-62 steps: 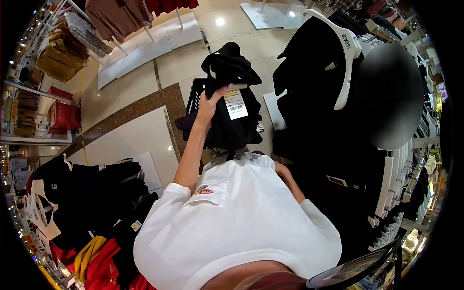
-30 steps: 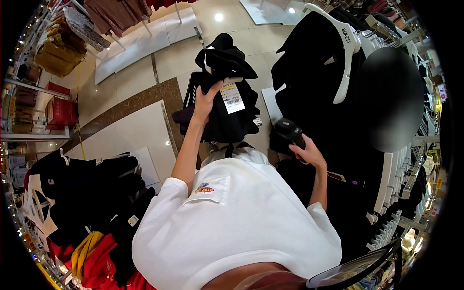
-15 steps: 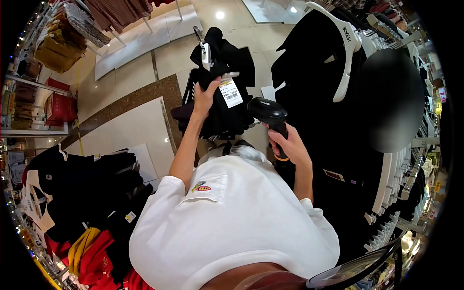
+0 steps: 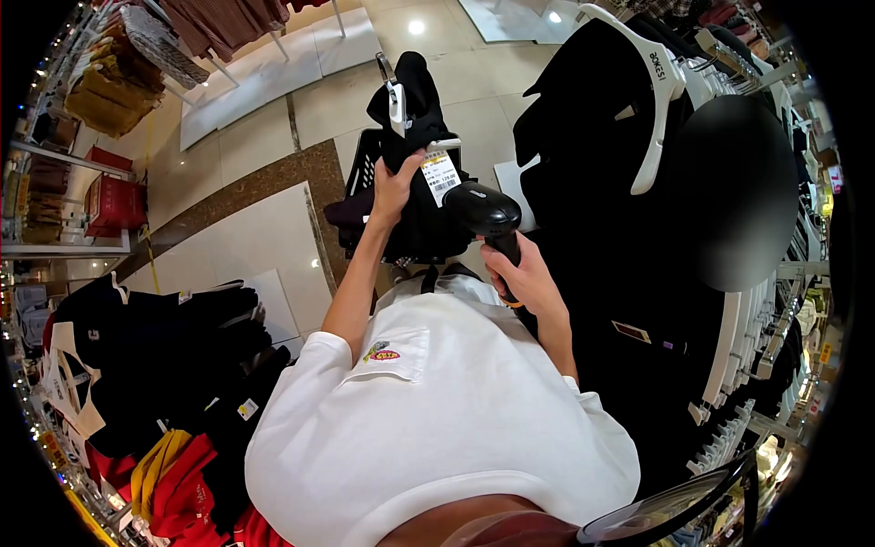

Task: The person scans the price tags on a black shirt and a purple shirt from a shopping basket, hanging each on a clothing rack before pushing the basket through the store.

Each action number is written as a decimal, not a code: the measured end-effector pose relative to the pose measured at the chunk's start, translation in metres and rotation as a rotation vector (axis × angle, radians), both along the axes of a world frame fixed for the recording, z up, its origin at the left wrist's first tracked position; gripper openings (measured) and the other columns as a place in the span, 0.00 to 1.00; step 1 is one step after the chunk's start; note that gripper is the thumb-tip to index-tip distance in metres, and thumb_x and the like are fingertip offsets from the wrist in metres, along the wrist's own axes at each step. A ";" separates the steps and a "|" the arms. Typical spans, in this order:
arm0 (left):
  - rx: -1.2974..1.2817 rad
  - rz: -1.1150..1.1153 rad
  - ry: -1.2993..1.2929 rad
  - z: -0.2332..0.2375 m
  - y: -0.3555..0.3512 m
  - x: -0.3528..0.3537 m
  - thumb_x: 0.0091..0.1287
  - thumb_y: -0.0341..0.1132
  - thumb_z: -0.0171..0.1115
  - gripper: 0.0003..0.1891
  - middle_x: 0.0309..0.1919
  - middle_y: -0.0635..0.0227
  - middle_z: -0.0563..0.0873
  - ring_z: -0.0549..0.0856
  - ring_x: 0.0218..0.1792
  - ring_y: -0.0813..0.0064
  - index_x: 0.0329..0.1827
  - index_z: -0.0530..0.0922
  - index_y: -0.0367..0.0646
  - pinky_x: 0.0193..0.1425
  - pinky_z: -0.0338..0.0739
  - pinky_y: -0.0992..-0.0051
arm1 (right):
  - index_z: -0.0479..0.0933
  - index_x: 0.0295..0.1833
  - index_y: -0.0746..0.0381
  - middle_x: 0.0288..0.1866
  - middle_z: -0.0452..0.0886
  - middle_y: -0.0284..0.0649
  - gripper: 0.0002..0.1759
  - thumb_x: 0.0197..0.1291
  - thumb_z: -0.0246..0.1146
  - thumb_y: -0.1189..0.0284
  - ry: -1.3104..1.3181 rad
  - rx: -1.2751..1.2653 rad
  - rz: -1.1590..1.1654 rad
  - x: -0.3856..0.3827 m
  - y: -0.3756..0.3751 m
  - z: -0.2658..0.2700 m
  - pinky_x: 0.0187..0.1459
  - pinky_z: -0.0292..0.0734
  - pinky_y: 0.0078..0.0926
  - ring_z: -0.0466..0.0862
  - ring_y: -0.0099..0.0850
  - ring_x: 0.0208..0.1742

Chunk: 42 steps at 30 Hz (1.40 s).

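My left hand [image 4: 392,193] is closed on a black garment [image 4: 421,91], its thumb by the top of a white price tag [image 4: 439,175]. A white hanger [image 4: 396,108] with a metal hook shows at the garment's upper end. The tag faces up, with a barcode printed on its lower part. In my right hand [image 4: 526,273] is a black barcode scanner [image 4: 483,208], fingers wrapped round its handle. The scanner's head points left and overlaps the tag's lower right edge in this view. Under the garment stands a black basket [image 4: 363,153] with dark clothing in it.
Black garments hang at the right, one on a white hanger [image 4: 658,100] marked BOKESI. At the lower left are dark clothes [image 4: 173,319] and red clothes [image 4: 182,488]. A red box [image 4: 116,202] sits on the left shelf. White platforms [image 4: 273,77] stand beyond the tiled floor.
My right hand has brought the scanner left, up to the tag's edge. The garment in my left hand has shifted slightly right and hangs narrower, showing more of the basket.
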<state>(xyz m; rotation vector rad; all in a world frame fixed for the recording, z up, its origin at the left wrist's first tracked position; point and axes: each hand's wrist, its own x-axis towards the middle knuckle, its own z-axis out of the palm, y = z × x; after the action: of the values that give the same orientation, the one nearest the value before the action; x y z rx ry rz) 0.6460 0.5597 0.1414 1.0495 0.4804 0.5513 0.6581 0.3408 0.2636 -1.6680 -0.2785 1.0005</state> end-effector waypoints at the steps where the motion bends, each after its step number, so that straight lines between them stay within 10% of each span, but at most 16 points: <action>1: 0.000 0.000 0.000 -0.001 0.000 0.000 0.62 0.32 0.63 0.11 0.39 0.67 0.86 0.83 0.40 0.79 0.45 0.82 0.34 0.47 0.76 0.78 | 0.70 0.43 0.64 0.17 0.68 0.28 0.12 0.61 0.61 0.69 -0.009 0.003 -0.005 0.000 0.000 0.000 0.17 0.59 0.17 0.65 0.16 0.14; 42: 0.090 -0.041 -0.037 0.000 -0.001 0.001 0.63 0.31 0.64 0.12 0.38 0.68 0.86 0.83 0.38 0.81 0.45 0.81 0.33 0.45 0.76 0.79 | 0.70 0.47 0.65 0.17 0.69 0.28 0.14 0.60 0.62 0.70 -0.045 -0.012 -0.028 0.000 -0.003 0.007 0.16 0.58 0.17 0.65 0.16 0.13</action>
<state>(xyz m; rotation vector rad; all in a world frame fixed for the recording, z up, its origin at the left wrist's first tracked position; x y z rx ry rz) 0.6467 0.5590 0.1409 1.1310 0.4038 0.5595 0.6586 0.3380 0.2701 -1.7027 -0.2785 0.9465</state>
